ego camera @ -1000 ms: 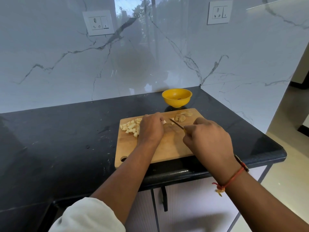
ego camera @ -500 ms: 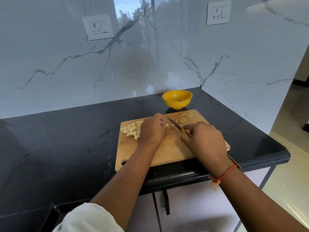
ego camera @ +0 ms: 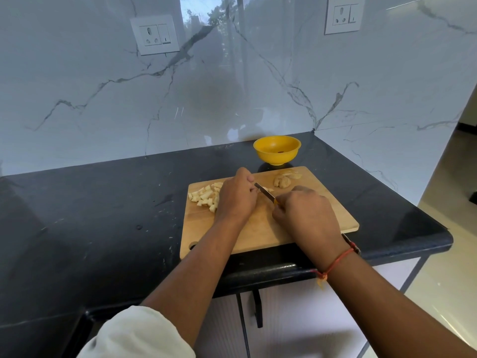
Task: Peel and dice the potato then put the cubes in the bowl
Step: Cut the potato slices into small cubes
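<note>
A wooden cutting board [ego camera: 258,228] lies on the black counter. A pile of pale potato cubes [ego camera: 204,197] sits at the board's far left. My left hand [ego camera: 236,197] presses down on a potato piece that is mostly hidden under the fingers; a small bit [ego camera: 269,189] shows beside the blade. My right hand [ego camera: 304,215] grips a knife [ego camera: 264,194] whose blade rests against that piece. Potato peels [ego camera: 285,179] lie at the board's far right. The yellow bowl [ego camera: 277,150] stands just behind the board.
The black counter [ego camera: 103,215] extends left of the board and ends in a rounded edge [ego camera: 438,236] at the right. A marble wall with two sockets [ego camera: 154,34] rises behind. White cabinet doors [ego camera: 296,319] are below the counter.
My right hand has moved left and down with the knife, bringing the blade closer to my left hand's fingers. The left hand has stayed on the potato piece.
</note>
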Demonstrator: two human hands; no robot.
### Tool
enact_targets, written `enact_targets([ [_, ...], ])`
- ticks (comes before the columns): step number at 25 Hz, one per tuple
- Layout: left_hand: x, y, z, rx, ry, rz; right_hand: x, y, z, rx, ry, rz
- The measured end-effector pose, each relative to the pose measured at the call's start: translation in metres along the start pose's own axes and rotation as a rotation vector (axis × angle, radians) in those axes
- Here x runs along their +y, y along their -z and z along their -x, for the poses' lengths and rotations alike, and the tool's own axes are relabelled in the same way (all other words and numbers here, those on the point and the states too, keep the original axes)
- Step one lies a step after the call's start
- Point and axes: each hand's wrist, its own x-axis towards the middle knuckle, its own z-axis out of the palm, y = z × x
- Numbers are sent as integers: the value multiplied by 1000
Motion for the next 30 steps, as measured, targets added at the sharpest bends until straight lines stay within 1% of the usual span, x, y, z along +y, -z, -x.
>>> enact_targets([
  [5,0,-1,1,-10,11,5,-1,0,1,-36,16,12],
  [10,1,-1,-1,3,26,-40,2,21,9,-81,40,61],
  [12,1,-1,0,7,29,-62,4,29,15,-41,51,103],
  [14,2,0,0,12,24,-72,8,34,20,47,33,110],
  [17,8,2,1,-5,-46,-80,14,29,14,146,-46,4],
  [21,10,3,4,-142,-274,-5,26,1,0,183,-184,-249],
  [23,11,3,4,-213,-339,19,31,-10,0,219,-233,-336],
  [25,11,1,2,-236,-333,-1,34,-14,0,244,-257,-374],
  [28,8,-1,-1,-190,-284,-73,35,-15,1,218,-276,-362],
  [30,0,5,-6,-178,-286,-220,35,-15,1,198,-272,-355],
])
